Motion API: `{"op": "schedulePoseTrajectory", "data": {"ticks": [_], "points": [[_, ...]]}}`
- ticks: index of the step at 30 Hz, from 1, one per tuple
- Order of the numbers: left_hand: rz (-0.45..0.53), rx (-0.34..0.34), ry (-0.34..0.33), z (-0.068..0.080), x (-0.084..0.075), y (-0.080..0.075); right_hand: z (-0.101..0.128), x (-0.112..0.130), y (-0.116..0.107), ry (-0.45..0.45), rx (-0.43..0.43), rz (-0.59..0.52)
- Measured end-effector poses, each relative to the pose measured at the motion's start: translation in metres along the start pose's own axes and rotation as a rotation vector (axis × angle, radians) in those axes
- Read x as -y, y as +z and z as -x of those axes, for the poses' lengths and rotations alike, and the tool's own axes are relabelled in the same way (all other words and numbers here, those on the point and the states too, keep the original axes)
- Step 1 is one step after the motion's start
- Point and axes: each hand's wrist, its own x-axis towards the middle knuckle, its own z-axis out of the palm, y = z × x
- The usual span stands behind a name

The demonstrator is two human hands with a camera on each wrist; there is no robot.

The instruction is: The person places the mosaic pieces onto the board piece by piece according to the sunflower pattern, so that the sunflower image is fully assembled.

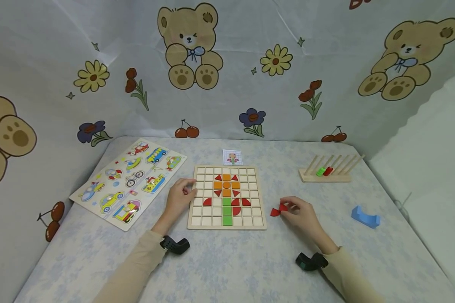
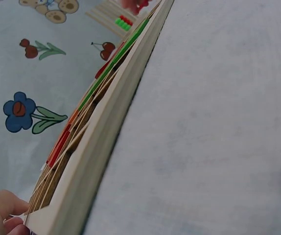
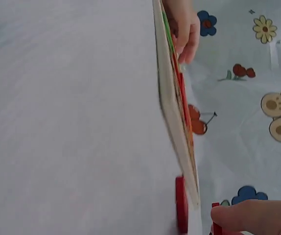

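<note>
A square wooden grid board [image 1: 208, 221] lies on the table, with orange squares [image 1: 226, 177], green squares [image 1: 227, 211], red triangles and red quarter-circle pieces [image 1: 246, 202] in its cells. At its left edge, my left hand [image 1: 178, 195] holds the rim between thumb and fingers. To the right of the board, my right hand [image 1: 300, 211] pinches a red piece [image 3: 216, 215]; the fingers cover part of it. Beside that piece another red quarter-circle piece [image 1: 274, 212] rests on the table. A small pattern card [image 1: 232, 157] lies behind the board.
A vehicle picture puzzle [image 1: 128, 185] lies at the left. Back right stands a wooden peg rack [image 1: 325, 178] with green and red beads. A blue curved block [image 1: 365, 217] lies to the right of my right hand. A patterned cloth [image 1: 227, 113] hangs behind the table.
</note>
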Motion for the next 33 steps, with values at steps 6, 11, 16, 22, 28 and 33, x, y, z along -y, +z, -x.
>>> {"op": "schedulePoseTrajectory", "data": {"ticks": [6, 11, 16, 22, 28, 33], "points": [[-0.002, 0.006, -0.005, 0.0, -0.002, -0.001, -0.033, 0.043, 0.035, -0.058, 0.108, -0.1], [0.0, 0.011, -0.014, 0.0, -0.003, -0.001, -0.056, 0.072, 0.074, -0.13, 0.21, -0.15], [-0.005, 0.011, 0.006, -0.001, -0.001, 0.0, -0.07, 0.092, 0.103, -0.111, 0.288, -0.172], [-0.006, 0.002, 0.017, -0.001, -0.002, 0.0, -0.075, 0.098, 0.119, -0.107, 0.295, -0.166], [-0.008, -0.014, 0.029, -0.001, -0.001, 0.0, -0.073, 0.099, 0.119, -0.149, 0.304, -0.191], [-0.013, -0.001, 0.022, -0.001, 0.0, -0.001, -0.065, 0.092, 0.104, -0.109, 0.258, -0.2]]}}
